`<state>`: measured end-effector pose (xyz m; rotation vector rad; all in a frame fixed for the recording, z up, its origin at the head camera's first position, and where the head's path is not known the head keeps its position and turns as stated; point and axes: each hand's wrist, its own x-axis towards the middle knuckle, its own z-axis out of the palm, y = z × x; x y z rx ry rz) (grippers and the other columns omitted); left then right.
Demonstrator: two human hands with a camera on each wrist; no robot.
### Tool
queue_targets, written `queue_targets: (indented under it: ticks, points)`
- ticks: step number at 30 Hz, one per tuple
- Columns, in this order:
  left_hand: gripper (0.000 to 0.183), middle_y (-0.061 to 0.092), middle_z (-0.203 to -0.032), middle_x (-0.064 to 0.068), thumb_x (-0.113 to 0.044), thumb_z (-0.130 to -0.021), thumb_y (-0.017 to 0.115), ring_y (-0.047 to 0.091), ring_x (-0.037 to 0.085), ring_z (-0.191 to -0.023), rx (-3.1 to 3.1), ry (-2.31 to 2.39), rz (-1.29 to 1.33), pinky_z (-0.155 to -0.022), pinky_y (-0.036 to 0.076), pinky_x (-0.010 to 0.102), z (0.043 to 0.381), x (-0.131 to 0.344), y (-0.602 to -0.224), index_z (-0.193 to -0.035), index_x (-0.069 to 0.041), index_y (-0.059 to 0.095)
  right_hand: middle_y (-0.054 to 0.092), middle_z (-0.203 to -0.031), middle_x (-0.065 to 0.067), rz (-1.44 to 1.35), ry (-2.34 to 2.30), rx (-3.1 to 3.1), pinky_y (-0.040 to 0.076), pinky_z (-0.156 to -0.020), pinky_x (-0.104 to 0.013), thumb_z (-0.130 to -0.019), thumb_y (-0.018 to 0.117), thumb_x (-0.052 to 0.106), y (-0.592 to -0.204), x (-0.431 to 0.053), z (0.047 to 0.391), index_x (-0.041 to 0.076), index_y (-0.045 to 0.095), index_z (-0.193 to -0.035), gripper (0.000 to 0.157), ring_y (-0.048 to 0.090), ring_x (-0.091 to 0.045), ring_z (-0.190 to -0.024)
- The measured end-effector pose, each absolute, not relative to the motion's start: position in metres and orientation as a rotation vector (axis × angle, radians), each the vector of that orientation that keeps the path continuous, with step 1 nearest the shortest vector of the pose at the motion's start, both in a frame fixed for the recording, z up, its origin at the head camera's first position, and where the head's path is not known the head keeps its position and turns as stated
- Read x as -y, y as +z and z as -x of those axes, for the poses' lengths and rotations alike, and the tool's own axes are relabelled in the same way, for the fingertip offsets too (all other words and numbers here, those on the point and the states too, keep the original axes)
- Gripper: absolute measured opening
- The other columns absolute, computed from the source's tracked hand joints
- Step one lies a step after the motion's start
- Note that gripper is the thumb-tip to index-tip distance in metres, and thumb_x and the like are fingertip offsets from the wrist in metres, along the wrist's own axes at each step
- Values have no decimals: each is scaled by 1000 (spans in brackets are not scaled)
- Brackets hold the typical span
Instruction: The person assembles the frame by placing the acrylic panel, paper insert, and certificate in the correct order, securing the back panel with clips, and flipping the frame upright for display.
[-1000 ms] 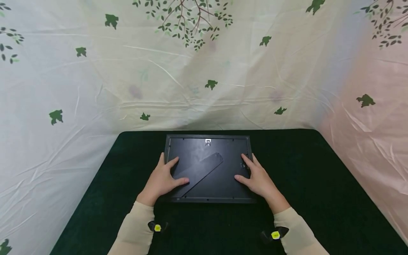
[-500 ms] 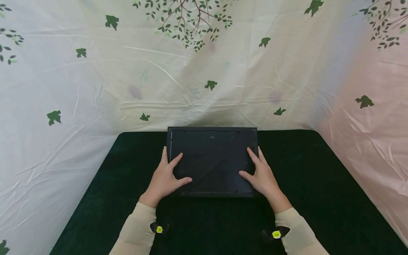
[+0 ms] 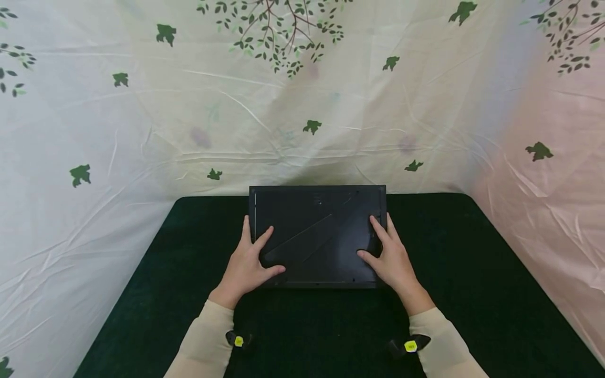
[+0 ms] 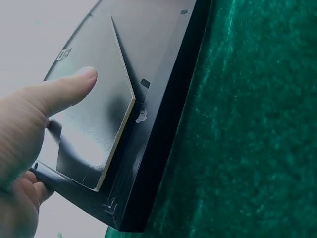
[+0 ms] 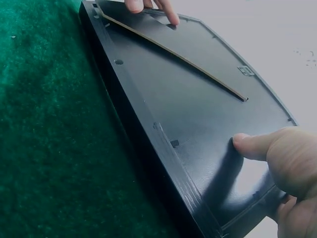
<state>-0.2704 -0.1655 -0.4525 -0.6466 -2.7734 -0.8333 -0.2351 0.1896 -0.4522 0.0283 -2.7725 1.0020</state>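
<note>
A black picture frame [image 3: 312,262] shows its back in the head view, with its slanting stand flap [image 3: 295,239] in the middle. It is tilted, its far edge overlapping the curtain behind; whether the near edge touches the cloth I cannot tell. My left hand [image 3: 242,268] grips its left side, thumb on the backing and other fingers around the edge. At the opposite side my right hand [image 3: 393,260] grips it likewise. In the left wrist view the flap [image 4: 94,134] stands slightly off the backing. The fingertips beneath the frame are hidden.
A dark green cloth [image 3: 449,273] covers the table under the frame. Pale curtains [image 3: 142,121] printed with leaves hang behind and at both sides, close to the table's far edge.
The picture frame has tilted up: its far edge rose above the table's back edge, and it shifted slightly right. Both hands moved with it, keeping their grip.
</note>
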Motion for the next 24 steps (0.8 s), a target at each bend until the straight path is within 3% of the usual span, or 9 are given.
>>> queue_targets:
  ticks: [16,24]
  points:
    - [97,-13,-159,15,-47,-67,86,24,42,-139,2605,-820,719,-97,45,52,270,165,-451,-149,-22,39,-9,-161,3,-48,977,2646,34,-100,-63,-82,78,27,-451,-190,234,39,17,-153,94,20,-41,-142]
    - [98,-13,-159,15,-44,-66,87,32,43,-136,2598,-808,713,-91,49,51,273,166,-456,-149,-22,39,-7,-161,4,-60,959,2611,35,-100,-62,-81,79,26,-459,-188,235,39,19,-152,94,22,-40,-141]
